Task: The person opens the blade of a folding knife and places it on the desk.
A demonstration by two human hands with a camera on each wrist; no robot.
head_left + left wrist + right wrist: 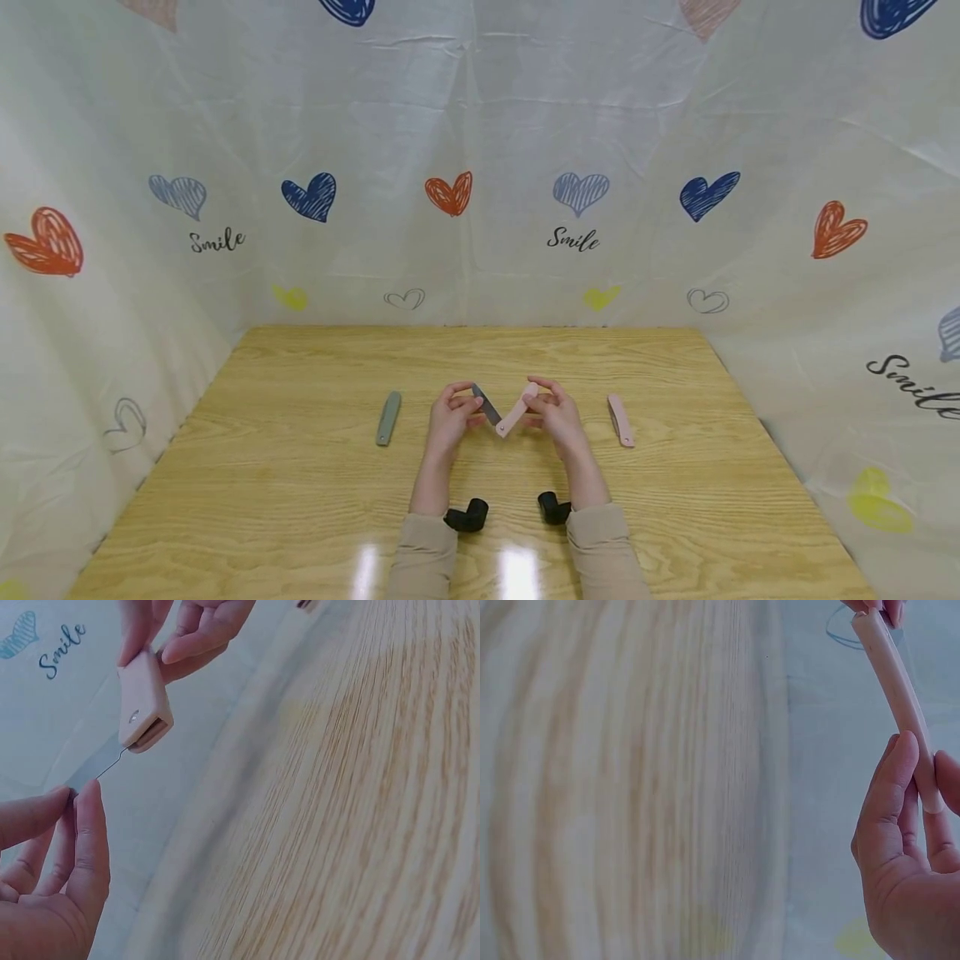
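A pink folding knife [516,412] is held above the table between both hands, its dark grey blade [489,407] swung out so that blade and handle make a V. The left hand [450,423] pinches the blade near its tip between thumb and fingers. On the other side, the right hand [562,422] grips the far end of the pink handle. In the left wrist view the handle [142,697] shows its pivot pin and slot above the left hand [56,862]. The right wrist view shows the right hand's [907,855] thumb and fingers around the handle [892,679].
A green folded knife [388,418] lies on the wooden table [300,500] left of the hands. Another pink folded knife [620,421] lies to the right. Behind the table hangs a white curtain [510,267] with hearts. Black wrist cameras [468,516] sit at both wrists.
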